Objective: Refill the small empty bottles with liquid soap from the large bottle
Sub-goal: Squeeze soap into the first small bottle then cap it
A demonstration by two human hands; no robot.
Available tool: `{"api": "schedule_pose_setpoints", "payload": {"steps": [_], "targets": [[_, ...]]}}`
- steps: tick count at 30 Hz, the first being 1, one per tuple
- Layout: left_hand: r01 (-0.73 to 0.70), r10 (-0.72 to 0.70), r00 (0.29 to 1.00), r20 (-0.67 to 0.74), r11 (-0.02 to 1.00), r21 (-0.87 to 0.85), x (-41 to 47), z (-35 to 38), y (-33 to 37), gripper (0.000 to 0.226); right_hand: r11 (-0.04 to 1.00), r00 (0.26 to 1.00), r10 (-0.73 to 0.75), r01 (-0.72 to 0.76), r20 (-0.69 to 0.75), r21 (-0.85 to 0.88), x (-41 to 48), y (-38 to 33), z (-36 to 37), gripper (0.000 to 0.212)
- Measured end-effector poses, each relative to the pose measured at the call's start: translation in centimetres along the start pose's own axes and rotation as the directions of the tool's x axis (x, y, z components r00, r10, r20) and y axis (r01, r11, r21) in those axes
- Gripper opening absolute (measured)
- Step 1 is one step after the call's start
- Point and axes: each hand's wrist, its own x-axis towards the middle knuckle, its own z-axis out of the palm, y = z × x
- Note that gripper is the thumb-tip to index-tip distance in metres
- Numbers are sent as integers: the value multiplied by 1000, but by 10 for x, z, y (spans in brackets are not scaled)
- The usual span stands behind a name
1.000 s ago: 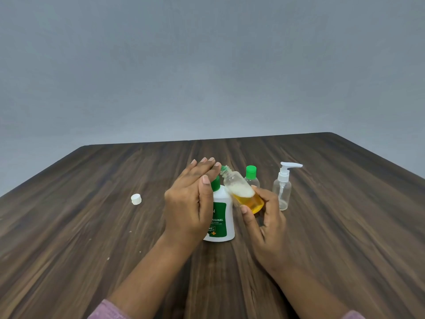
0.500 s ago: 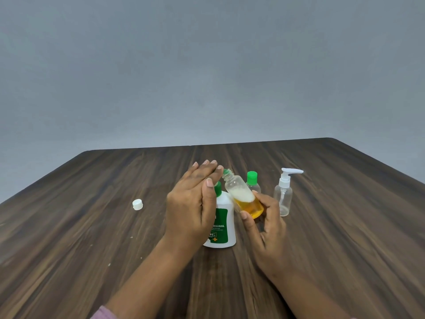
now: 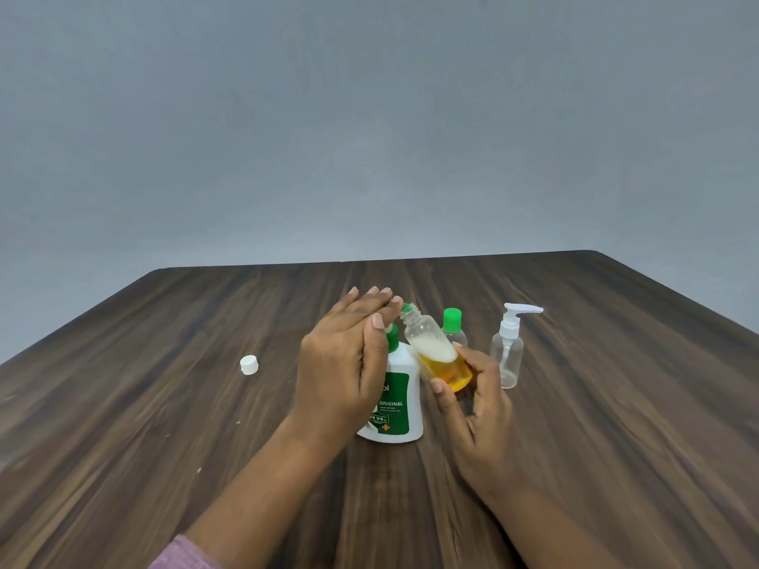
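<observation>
Sideways, the right hand [image 3: 472,408] pinches a tilted small bottle [image 3: 435,355].

Your left hand [image 3: 341,363] covers the left half of the large bottle [image 3: 400,404], so only the end of its brand name shows (the fine print under "ORIGINAL" is too small to read). Your fingertips hide part of the green top of the tilted bottle [image 3: 435,355]; whether they touch it cannot be told. Behind it, the green-capped bottle [image 3: 452,320] shows little but its cap. The lower frame edge cuts off the pink sleeve [image 3: 180,554] and the near side of the table [image 3: 164,404].
</observation>
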Motion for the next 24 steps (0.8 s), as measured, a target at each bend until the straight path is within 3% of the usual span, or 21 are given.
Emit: {"api": "schedule_pose_setpoints", "payload": {"steps": [24], "targets": [[31, -31, 999, -17, 999, -38, -5, 2, -2, 43, 999, 999, 27, -28, 18, 18, 0, 2, 0, 30]]}}
